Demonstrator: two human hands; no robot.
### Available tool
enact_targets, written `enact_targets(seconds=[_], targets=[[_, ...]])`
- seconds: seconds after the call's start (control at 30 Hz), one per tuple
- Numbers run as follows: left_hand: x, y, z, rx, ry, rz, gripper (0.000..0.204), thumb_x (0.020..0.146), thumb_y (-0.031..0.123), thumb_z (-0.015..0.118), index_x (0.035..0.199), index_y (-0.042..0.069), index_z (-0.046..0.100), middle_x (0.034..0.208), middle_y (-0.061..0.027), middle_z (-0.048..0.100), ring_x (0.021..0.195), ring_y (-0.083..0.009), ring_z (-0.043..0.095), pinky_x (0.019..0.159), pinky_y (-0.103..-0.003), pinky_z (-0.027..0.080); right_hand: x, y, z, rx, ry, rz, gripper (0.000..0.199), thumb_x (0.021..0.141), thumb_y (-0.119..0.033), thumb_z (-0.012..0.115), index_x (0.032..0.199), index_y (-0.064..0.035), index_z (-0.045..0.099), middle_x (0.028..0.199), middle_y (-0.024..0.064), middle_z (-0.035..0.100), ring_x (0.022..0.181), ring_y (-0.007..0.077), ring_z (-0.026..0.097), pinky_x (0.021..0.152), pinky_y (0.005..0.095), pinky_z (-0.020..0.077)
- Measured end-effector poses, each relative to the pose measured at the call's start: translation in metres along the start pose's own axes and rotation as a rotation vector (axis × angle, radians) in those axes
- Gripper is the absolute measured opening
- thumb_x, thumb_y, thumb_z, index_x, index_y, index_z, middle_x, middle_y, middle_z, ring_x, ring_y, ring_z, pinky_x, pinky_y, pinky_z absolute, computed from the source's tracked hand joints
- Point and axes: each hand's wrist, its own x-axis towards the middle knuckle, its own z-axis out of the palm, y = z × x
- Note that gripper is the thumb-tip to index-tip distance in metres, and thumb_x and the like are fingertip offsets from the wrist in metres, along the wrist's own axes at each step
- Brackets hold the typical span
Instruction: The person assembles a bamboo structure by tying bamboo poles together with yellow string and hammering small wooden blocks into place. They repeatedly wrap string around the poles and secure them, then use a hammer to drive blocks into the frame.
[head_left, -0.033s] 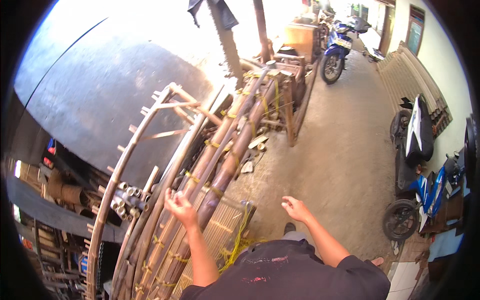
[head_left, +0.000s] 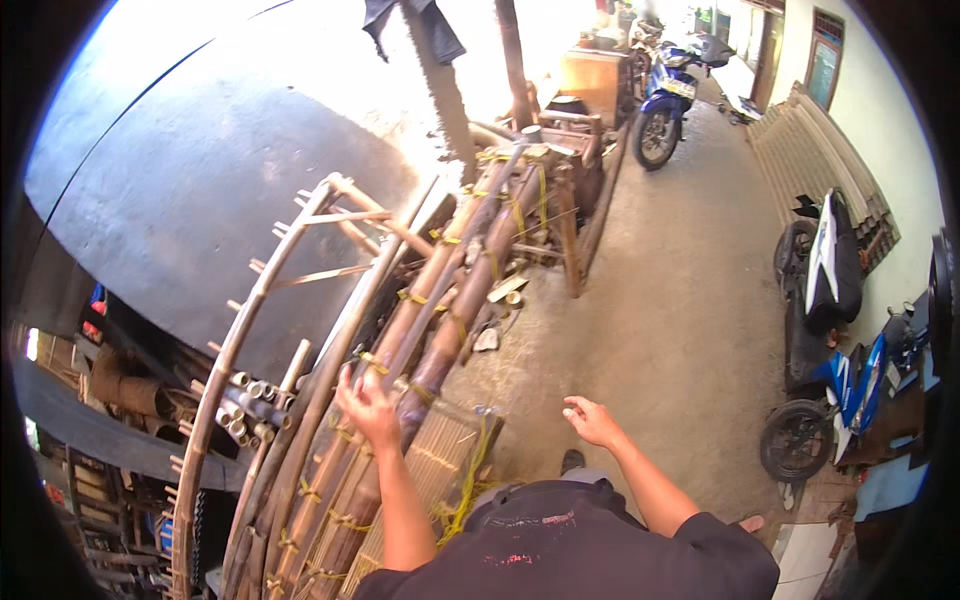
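Observation:
My left hand (head_left: pixel 370 412) is held over a long row of bamboo poles (head_left: pixel 432 345), its fingers loosely bent and apart, with nothing in them. Whether it touches a pole I cannot tell. Yellow ties (head_left: pixel 368 362) bind the poles at intervals. My right hand (head_left: pixel 592 421) hangs above the concrete floor, empty, its fingers lightly curled and the thumb apart. Below the left forearm lies a panel of thin slats (head_left: pixel 435 450), with a bundle of yellow cord (head_left: pixel 470 490) along its edge.
A curved bamboo frame with pegs (head_left: pixel 232 362) stands at the left, beside stacked tubes (head_left: pixel 250 405). A blue motorbike (head_left: pixel 662 115) is parked far ahead on the concrete path (head_left: pixel 690 290). More motorbikes (head_left: pixel 835 265) and corrugated sheets (head_left: pixel 825 165) line the right wall. Stones and offcuts (head_left: pixel 487 340) lie beside the poles.
The poles and the path have shifted slightly in the picture. My left hand's fingers look a little more spread; my right hand has barely moved.

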Motion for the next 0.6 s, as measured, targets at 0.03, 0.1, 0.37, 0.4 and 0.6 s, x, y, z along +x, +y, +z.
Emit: enact_targets(seconds=[0.03, 0.1, 0.37, 0.4, 0.6], targets=[[-0.001, 0.014, 0.039, 0.029, -0.106, 0.05, 0.047, 0.102, 0.016, 0.063, 0.145, 0.001, 0.052, 0.137, -0.0178, 0.052, 0.115, -0.0284, 0.059, 0.102, -0.041, 0.049, -0.001, 0.01, -0.025, 0.026, 0.023, 0.045, 0.045, 0.101, -0.032, 0.065, 0.138, -0.0057, 0.061, 0.098, 0.0136, 0.075, 0.089, 0.0239, 0.073, 0.083, 0.0382, 0.0572], [0.009, 0.044, 0.119, 0.045, -0.251, 0.145, 0.046, 0.1, 0.016, 0.063, 0.143, 0.0, 0.054, 0.131, -0.0188, 0.059, 0.118, -0.03, 0.06, 0.105, -0.041, 0.048, 0.018, 0.021, -0.072, 0.082, 0.055, 0.111, 0.043, 0.1, -0.032, 0.065, 0.133, -0.0041, 0.064, 0.107, 0.0184, 0.077, 0.096, 0.0292, 0.075, 0.087, 0.04, 0.0575], [0.053, 0.09, 0.344, 0.182, -0.549, 0.284, 0.051, 0.1, 0.024, 0.063, 0.142, -0.003, 0.055, 0.142, -0.026, 0.058, 0.133, -0.0389, 0.056, 0.116, -0.044, 0.041, 0.11, 0.073, -0.129, 0.26, 0.189, 0.195, 0.037, 0.103, -0.025, 0.062, 0.132, -0.0025, 0.064, 0.099, 0.0119, 0.074, 0.084, 0.0175, 0.071, 0.077, 0.0331, 0.0567], [0.065, 0.086, 0.37, 0.226, -0.562, 0.307, 0.053, 0.1, 0.026, 0.063, 0.143, -0.004, 0.055, 0.143, -0.0265, 0.057, 0.134, -0.0396, 0.055, 0.117, -0.044, 0.04, 0.125, 0.074, -0.127, 0.291, 0.166, 0.187, 0.036, 0.103, -0.023, 0.061, 0.133, -0.0025, 0.063, 0.096, 0.0079, 0.073, 0.081, 0.0131, 0.069, 0.074, 0.0307, 0.0561], [0.142, 0.034, 0.528, 0.301, -0.626, 0.302, 0.058, 0.1, 0.035, 0.061, 0.143, -0.003, 0.057, 0.144, -0.0277, 0.058, 0.136, -0.0403, 0.053, 0.119, -0.045, 0.037, 0.229, 0.056, -0.152, 0.104, -0.049, 0.086, 0.04, 0.102, -0.03, 0.062, 0.134, -0.0047, 0.064, 0.104, 0.0119, 0.075, 0.093, 0.0218, 0.072, 0.084, 0.0377, 0.0568]])
